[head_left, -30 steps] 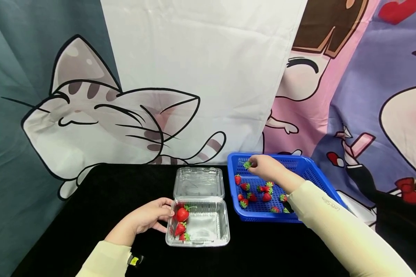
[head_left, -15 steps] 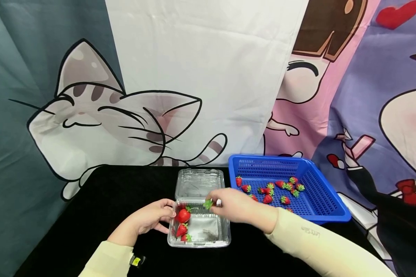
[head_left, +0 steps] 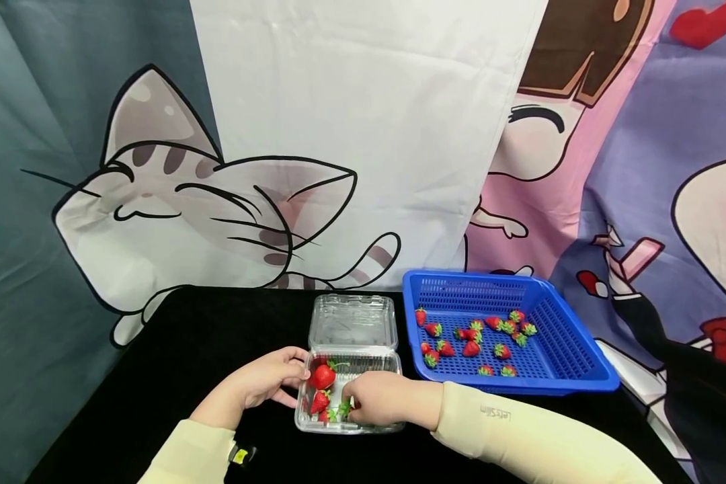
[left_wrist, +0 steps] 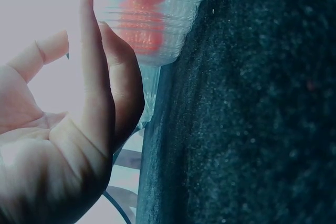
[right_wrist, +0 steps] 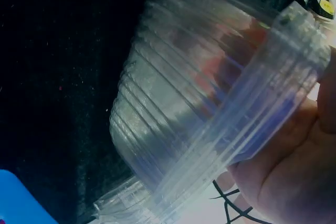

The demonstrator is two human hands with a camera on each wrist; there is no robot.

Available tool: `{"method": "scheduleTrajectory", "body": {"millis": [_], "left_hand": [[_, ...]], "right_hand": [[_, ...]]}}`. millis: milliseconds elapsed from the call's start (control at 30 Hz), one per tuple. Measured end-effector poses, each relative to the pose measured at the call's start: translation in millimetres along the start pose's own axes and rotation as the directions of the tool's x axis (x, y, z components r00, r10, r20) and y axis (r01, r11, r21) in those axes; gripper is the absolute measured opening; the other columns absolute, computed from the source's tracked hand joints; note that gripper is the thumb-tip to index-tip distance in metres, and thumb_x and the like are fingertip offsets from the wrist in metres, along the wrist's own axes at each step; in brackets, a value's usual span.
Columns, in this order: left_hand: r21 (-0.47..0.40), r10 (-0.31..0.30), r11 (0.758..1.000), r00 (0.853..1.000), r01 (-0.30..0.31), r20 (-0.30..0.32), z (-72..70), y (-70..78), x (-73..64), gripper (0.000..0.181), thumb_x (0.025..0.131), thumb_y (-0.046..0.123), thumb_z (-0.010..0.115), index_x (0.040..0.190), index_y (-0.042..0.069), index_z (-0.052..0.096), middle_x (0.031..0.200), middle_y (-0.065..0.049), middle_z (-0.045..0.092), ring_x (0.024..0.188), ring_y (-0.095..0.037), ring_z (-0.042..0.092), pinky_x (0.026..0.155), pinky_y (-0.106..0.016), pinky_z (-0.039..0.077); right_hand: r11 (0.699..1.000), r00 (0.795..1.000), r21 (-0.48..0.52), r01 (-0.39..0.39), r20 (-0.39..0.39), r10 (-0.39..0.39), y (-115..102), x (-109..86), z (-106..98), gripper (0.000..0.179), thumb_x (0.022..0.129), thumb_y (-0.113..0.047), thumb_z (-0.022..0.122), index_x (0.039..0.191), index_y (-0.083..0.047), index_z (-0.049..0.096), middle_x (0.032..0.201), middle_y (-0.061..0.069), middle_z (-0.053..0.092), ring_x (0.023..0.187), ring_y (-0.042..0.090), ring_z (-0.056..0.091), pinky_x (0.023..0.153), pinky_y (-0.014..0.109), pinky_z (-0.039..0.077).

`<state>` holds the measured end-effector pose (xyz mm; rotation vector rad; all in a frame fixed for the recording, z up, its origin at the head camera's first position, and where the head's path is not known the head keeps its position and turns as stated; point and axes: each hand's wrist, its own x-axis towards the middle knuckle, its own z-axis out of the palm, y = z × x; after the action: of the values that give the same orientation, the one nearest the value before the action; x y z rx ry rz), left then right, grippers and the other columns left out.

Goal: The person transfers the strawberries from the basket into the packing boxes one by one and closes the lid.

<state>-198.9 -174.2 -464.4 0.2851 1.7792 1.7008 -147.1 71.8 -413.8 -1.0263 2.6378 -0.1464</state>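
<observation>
A clear plastic clamshell box (head_left: 314, 426) stands with its lid (head_left: 353, 321) folded back, seen from the side in the right wrist view. My left hand (head_left: 271, 378) pinches its left rim, thumb over the edge and fingers outside. Along the left wall lie red strawberries (head_left: 323, 377) in a column. Down inside the box my right hand (head_left: 380, 398) pinches a strawberry (head_left: 344, 408); only its green leaves show beside the fingertips, close to the front berry. Red fruit (left_wrist: 144, 30) shows through the box wall in the left wrist view.
A blue perforated basket (head_left: 581, 343) with several strawberries (head_left: 471, 349) stands to the right of the box. Black cloth (head_left: 248, 316) covers the table. A curtain printed with cartoons (head_left: 363, 101) hangs behind its far edge.
My right hand has carried a strawberry from the blue basket leftward, then lowered it into the front of the box. The left hand keeps its hold on the rim.
</observation>
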Motion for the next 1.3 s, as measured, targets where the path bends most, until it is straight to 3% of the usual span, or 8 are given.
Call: {"method": "scheduleTrajectory", "body": {"millis": [400, 733, 1100, 1300], "left_hand": [[0.006, 0.008, 1.000, 1.000, -0.008, -0.006, 0.9, -3.0, -0.9, 0.048, 0.090, 0.012, 0.060, 0.130, -0.005, 0.040, 0.114, -0.014, 0.061, 0.095, -0.025, 0.065, 0.070, -0.045, 0.059], [0.006, 0.015, 1.000, 1.000, -0.015, -0.003, 2.9, 2.3, -2.5, 0.048, 0.090, 0.012, 0.059, 0.130, -0.006, 0.040, 0.113, -0.014, 0.061, 0.095, -0.025, 0.065, 0.070, -0.045, 0.059], [0.013, 0.017, 1.000, 1.000, -0.017, -0.009, 0.6, -3.4, 0.6, 0.047, 0.091, 0.012, 0.059, 0.130, -0.005, 0.040, 0.113, -0.013, 0.060, 0.093, -0.024, 0.065, 0.067, -0.044, 0.059], [0.008, 0.023, 1.000, 1.000, -0.023, 0.001, 0.2, -3.2, 1.1, 0.046, 0.091, 0.012, 0.059, 0.129, -0.005, 0.040, 0.109, -0.013, 0.064, 0.094, -0.025, 0.066, 0.068, -0.045, 0.059]], "right_hand": [[0.999, 0.997, 0.039, 0.035, 0.071, -0.037, 1, 3.5, 0, 0.018, 0.086, -0.018, 0.073, 0.104, -0.016, 0.073, 0.080, -0.013, 0.066, 0.076, -0.003, 0.058, 0.074, 0.015, 0.048], [0.995, 0.997, 0.094, -0.022, 0.082, 0.015, 1, -1.1, -7, 0.023, 0.086, -0.011, 0.070, 0.108, -0.016, 0.071, 0.082, -0.012, 0.067, 0.078, -0.002, 0.059, 0.073, 0.018, 0.049], [0.979, 0.995, 0.186, -0.088, -0.039, 0.097, 6, -12.7, -35, 0.027, 0.085, -0.026, 0.075, 0.111, -0.018, 0.070, 0.077, -0.017, 0.061, 0.072, -0.001, 0.056, 0.070, 0.023, 0.049], [0.957, 0.975, 0.269, -0.109, -0.160, 0.156, 25, -23.4, -65, 0.023, 0.088, -0.031, 0.074, 0.108, -0.022, 0.070, 0.082, -0.015, 0.063, 0.073, 0.003, 0.058, 0.069, 0.028, 0.050]]}}
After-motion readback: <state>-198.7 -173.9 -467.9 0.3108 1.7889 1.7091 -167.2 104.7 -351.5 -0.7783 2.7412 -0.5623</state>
